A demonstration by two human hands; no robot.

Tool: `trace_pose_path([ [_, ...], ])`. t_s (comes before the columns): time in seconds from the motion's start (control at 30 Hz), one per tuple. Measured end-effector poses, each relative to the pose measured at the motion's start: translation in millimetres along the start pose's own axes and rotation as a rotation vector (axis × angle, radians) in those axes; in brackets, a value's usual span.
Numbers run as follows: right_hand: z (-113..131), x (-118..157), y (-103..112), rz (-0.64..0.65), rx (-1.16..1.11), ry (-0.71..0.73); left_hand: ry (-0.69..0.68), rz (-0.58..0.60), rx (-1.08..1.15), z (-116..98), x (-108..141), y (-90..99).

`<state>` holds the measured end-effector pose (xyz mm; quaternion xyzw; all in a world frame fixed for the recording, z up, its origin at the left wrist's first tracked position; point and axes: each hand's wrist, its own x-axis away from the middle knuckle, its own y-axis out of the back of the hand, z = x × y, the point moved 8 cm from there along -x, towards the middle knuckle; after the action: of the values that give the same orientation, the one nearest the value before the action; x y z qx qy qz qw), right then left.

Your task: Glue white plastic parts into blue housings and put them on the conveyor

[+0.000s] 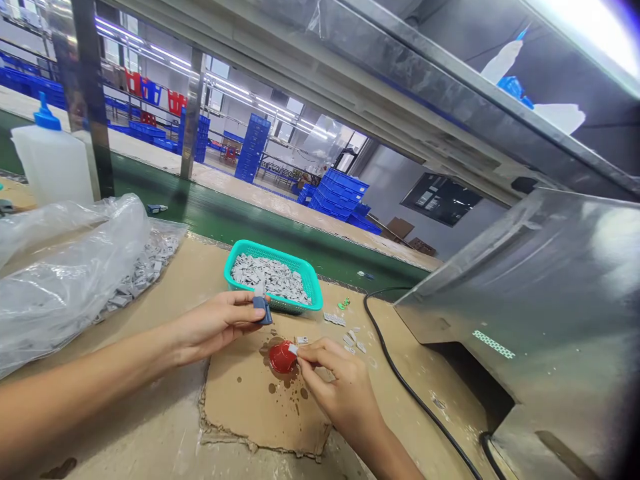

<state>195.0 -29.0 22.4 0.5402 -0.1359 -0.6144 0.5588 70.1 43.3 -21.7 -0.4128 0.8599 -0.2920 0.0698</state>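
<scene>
My left hand (215,325) grips a small blue object (263,311) with a pale piece standing at its top, just above the cardboard. My right hand (340,381) pinches a small pale grey part (293,349) between thumb and finger, holding it at the edge of a shallow red dish (281,358). That dish sits on a torn cardboard sheet (260,407) marked with brown stains. Several loose grey parts (350,340) lie just beyond my right fingers. A teal plastic basket (273,277) full of grey parts stands behind my hands.
A clear plastic bag (60,273) spilling grey parts lies to the left, beside a white bottle with a blue cap (53,157). A black cable (400,360) curves across the bench. A steel machine housing (525,300) fills the right. A green conveyor belt (250,233) runs behind the bench.
</scene>
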Motion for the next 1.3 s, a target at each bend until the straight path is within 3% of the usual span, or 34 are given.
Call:
trace_pose_path([
  [0.13, 6, -7, 9, -0.053, -0.006, 0.004, 0.030, -0.044, 0.032, 3, -1, 5.1],
  [0.43, 7, -20, 10, 0.013, -0.035, -0.018, 0.049, -0.020, -0.040, 4, 0, 0.0],
  [0.57, 9, -24, 20, -0.122, -0.180, -0.076, -0.010, 0.002, -0.152, 0, 1, 1.6],
  [0.77, 17, -28, 10, -0.077, -0.309, -0.095, -0.001, 0.119, -0.229, 1, 4, -6.8],
  [0.9, 20, -29, 4, -0.062, -0.272, -0.071, -0.005, 0.112, -0.227, 0, 3, -8.3],
  [1.03, 23, -33, 2, -0.063, -0.240, -0.029, 0.001, 0.097, -0.147, 4, 2, -8.0],
  [1.3, 42, -39, -9, 0.041, -0.203, 0.065, -0.029, -0.045, 0.146, 7, 4, -15.0],
])
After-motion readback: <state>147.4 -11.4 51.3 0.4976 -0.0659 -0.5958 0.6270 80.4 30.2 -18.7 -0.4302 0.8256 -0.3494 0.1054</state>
